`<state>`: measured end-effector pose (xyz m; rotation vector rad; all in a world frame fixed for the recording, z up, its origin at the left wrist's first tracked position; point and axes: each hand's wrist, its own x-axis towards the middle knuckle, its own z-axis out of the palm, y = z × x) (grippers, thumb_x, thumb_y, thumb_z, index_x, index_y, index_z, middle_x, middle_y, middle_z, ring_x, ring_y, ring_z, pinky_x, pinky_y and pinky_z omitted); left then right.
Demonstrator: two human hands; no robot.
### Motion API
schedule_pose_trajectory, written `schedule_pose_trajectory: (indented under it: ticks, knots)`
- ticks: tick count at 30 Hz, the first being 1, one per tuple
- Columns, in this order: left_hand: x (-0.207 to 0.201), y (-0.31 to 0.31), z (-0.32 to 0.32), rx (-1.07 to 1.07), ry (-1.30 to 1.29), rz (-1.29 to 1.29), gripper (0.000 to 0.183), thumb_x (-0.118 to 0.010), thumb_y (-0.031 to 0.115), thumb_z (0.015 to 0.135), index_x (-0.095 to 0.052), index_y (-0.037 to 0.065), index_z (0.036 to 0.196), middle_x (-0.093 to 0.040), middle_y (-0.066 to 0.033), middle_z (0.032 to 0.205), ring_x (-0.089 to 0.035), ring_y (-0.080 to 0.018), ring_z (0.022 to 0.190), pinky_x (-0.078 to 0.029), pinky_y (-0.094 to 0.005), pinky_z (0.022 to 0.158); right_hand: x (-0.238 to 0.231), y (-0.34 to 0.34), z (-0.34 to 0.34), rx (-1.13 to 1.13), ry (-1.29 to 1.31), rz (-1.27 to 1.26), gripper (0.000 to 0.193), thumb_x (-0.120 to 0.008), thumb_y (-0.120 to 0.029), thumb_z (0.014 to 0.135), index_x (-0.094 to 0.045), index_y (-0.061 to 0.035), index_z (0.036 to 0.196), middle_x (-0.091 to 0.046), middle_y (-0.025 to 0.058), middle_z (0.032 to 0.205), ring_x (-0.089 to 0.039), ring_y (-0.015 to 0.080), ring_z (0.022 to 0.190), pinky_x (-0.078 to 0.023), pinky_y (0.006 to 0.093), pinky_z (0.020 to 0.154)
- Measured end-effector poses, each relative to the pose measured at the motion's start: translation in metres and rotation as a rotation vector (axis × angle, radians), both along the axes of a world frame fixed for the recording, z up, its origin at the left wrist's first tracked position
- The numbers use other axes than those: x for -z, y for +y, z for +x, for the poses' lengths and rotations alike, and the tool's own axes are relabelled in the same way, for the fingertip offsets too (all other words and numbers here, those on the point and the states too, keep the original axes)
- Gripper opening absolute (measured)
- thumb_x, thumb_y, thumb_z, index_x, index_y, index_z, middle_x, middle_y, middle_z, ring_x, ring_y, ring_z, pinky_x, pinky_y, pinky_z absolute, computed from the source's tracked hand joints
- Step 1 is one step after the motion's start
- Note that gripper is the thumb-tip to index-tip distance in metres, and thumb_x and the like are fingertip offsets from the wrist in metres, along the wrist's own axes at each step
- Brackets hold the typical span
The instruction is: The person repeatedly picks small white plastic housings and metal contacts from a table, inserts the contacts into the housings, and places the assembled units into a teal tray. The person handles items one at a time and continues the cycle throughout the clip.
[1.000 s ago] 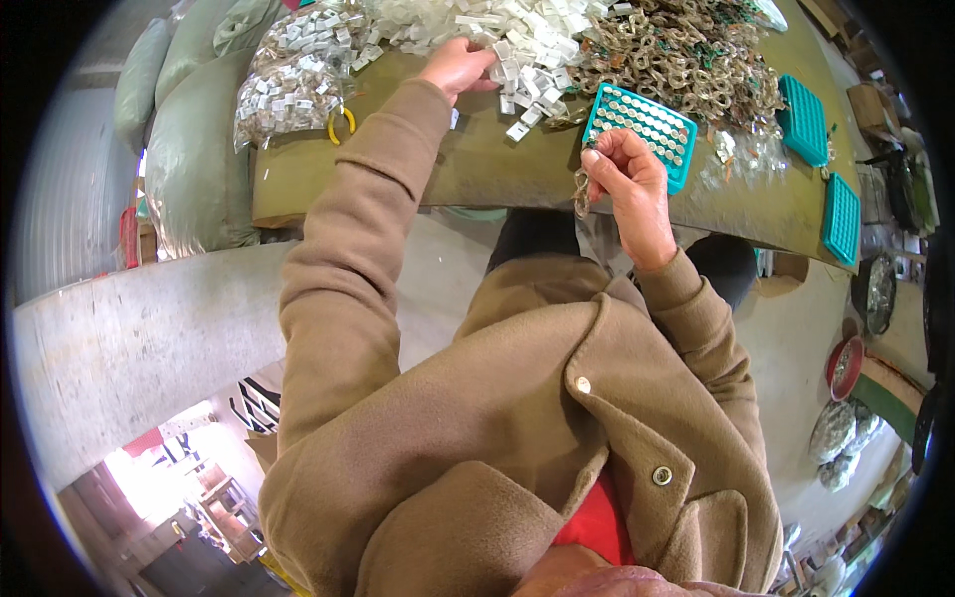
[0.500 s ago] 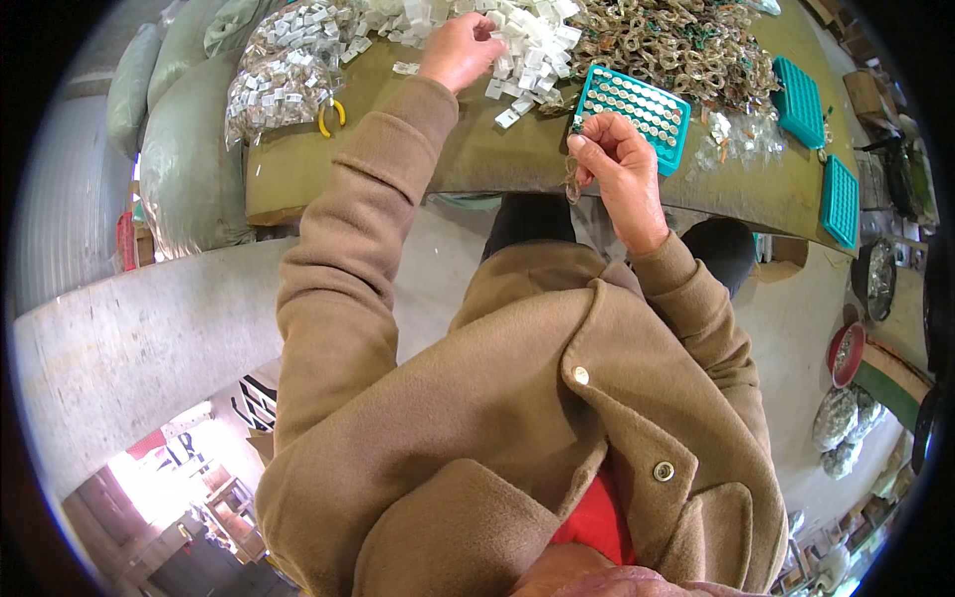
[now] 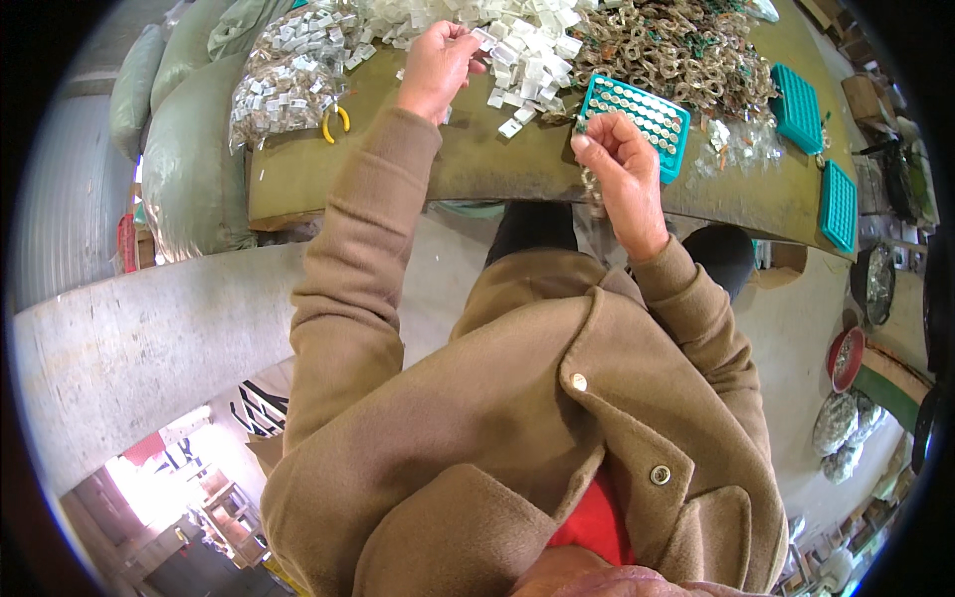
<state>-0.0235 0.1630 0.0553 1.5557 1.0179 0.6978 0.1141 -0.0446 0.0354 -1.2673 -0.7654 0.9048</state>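
My left hand point(image 3: 438, 72) is at the left edge of a heap of small white plastic pieces point(image 3: 537, 55). Its thumb and fingers are pinched on one white plastic piece point(image 3: 484, 39). My right hand point(image 3: 629, 169) is over the near edge of the table, in front of a teal tray point(image 3: 680, 164) with rows of round silver discs. Closed fingers grip a brownish, chain-like strand point(image 3: 593, 191), which hangs below the hand. A small dark green bit point(image 3: 581, 125) shows at the fingertips.
A large pile of brownish, looped strands point(image 3: 676, 45) lies behind the tray. Yellow-handled pliers point(image 3: 336, 123) rest beside a clear bag of white pieces point(image 3: 284, 95). Two more teal trays point(image 3: 798, 109) are at the right edge. Full sacks point(image 3: 189, 179) stand left of the table.
My left hand has drawn back to the left from the heap, with a white piece now visible at its fingertips. The strand under my right hand has swung slightly right.
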Motion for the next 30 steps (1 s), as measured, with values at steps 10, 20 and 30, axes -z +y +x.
schedule_pose_trajectory:
  ticks: [10,20,30]
  knots:
    - [-0.008,-0.109,0.011,0.176,-0.311,-0.087,0.022,-0.058,0.024,0.096,-0.055,0.003,0.100,-0.068,-0.0074,0.089,-0.069,-0.0141,0.077,-0.053,-0.0223,0.056,-0.009,0.003,0.005,0.014,0.043,0.087,0.008,-0.067,-0.008,0.088,-0.061,-0.0033,0.089,-0.056,-0.0052,0.072,-0.049,0.0014,0.064,-0.037,0.0175,0.055]
    - [0.026,-0.128,0.023,0.181,-0.656,-0.490,0.024,-0.063,0.005,0.092,-0.061,-0.002,0.115,-0.068,-0.0084,0.101,-0.066,-0.0145,0.087,-0.056,-0.0277,0.075,0.002,0.002,0.010,0.026,0.410,0.127,0.005,-0.065,-0.007,0.089,-0.062,-0.0030,0.090,-0.060,-0.0018,0.077,-0.052,0.0048,0.066,-0.041,0.0201,0.061]
    - [0.028,-0.130,0.026,0.043,-0.547,-0.174,0.031,-0.064,0.006,0.093,-0.061,-0.002,0.123,-0.067,-0.0090,0.108,-0.065,-0.0126,0.089,-0.057,-0.0266,0.077,0.000,0.002,0.012,-0.067,0.249,0.048,0.006,-0.062,-0.008,0.092,-0.061,-0.0024,0.091,-0.060,-0.0007,0.081,-0.053,0.0066,0.068,-0.043,0.0215,0.064]
